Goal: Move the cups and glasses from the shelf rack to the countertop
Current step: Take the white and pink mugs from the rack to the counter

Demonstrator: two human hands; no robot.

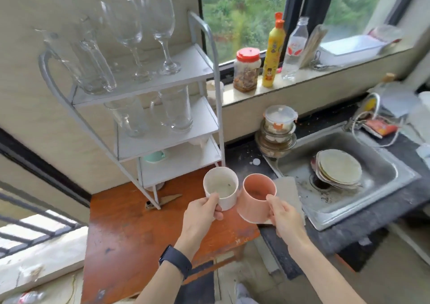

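My left hand (202, 213) grips a white cup (221, 190), held upright above the orange-brown table. My right hand (284, 215) holds a pink cup (256, 199), tilted slightly, right beside the white one. Behind them stands the white shelf rack (204, 71). Its top shelf carries wine glasses (160, 31) and tall clear glasses (88, 57). Glass mugs (174, 110) stand on the middle shelf. A mint-green cup (154, 157) lies partly hidden on the lowest shelf.
The worn wooden table (139, 234) holds the rack. To the right a steel sink (372, 187) contains stacked plates (339, 168). Stacked lidded containers (278, 129) sit on the dark countertop (246, 159). A jar, a yellow bottle and a water bottle line the windowsill (302, 80).
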